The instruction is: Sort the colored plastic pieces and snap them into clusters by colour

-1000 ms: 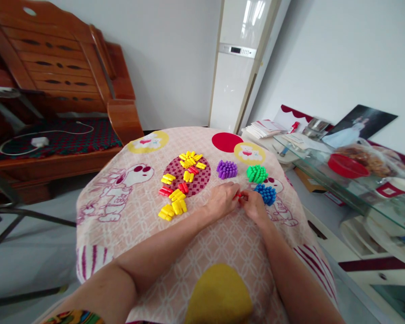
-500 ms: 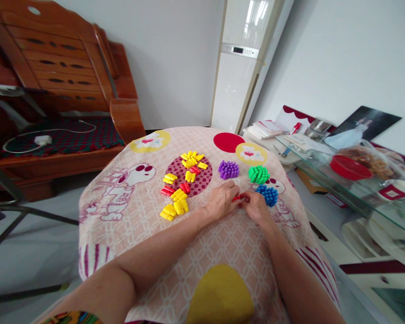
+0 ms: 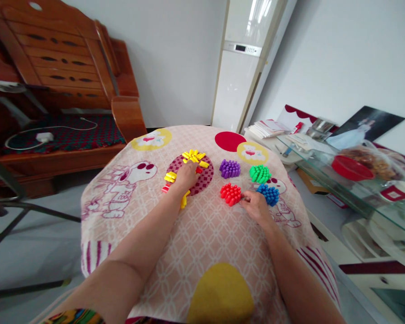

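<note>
My left hand [image 3: 187, 176] reaches over the loose small plastic pieces at the left, its fingertips by a red piece [image 3: 199, 170]; its fingers are mostly hidden behind the back of the hand. Around it lie yellow pieces [image 3: 194, 155], more yellow ones [image 3: 170, 177] and a few red ones [image 3: 166, 187]. My right hand [image 3: 255, 205] rests on the cloth with its fingers curled together at the right side of a standing red cluster [image 3: 231, 194]. Whatever those fingertips pinch is too small to make out. Purple [image 3: 230, 168], green [image 3: 259, 173] and blue [image 3: 268, 194] clusters stand close by.
A patterned cloth [image 3: 209, 252] covers the round table. At the right, a glass shelf [image 3: 327, 175] holds a red bowl [image 3: 353, 168], papers and a bag. A wooden bench [image 3: 64, 76] stands at the left, a tall white cabinet unit [image 3: 239, 81] behind.
My left hand has moved from beside my right hand to the loose pieces at the left. The red cluster, hidden before, now shows. My right hand has stayed nearly in place.
</note>
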Motion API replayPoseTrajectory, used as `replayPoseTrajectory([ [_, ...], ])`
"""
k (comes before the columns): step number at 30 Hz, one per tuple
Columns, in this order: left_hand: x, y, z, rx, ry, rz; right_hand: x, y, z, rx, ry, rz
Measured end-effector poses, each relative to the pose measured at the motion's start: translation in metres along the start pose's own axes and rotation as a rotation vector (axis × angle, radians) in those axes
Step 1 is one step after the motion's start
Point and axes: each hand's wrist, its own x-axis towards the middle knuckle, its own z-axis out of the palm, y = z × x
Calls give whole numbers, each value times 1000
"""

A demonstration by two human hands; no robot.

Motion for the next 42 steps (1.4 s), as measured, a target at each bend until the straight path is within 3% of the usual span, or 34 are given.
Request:
replayPoseTrajectory([
  [8, -3, 11, -2, 49, -22, -18, -2, -7, -4, -29, -7, 16],
  [14, -7, 23, -13, 54, 20, 81, -3, -9, -4, -6, -23, 32],
  [18, -8, 32, -15, -188, 29, 177, -3, -7, -3, 10, -21, 40],
  [25, -14, 44, 3, -573, -140, 282, 0, -1, 1, 4, 8, 0],
  [33, -14, 48, 24, -616, -267, 412, -1, -3, 0, -2, 3, 16],
  [38, -18, 54, 22, -544, -258, 433, -2, -6, -1, -13, 1, 16],
  [42, -16, 52, 9, -437, -199, 360, -2, -6, -1, -3, 7, 21],
])
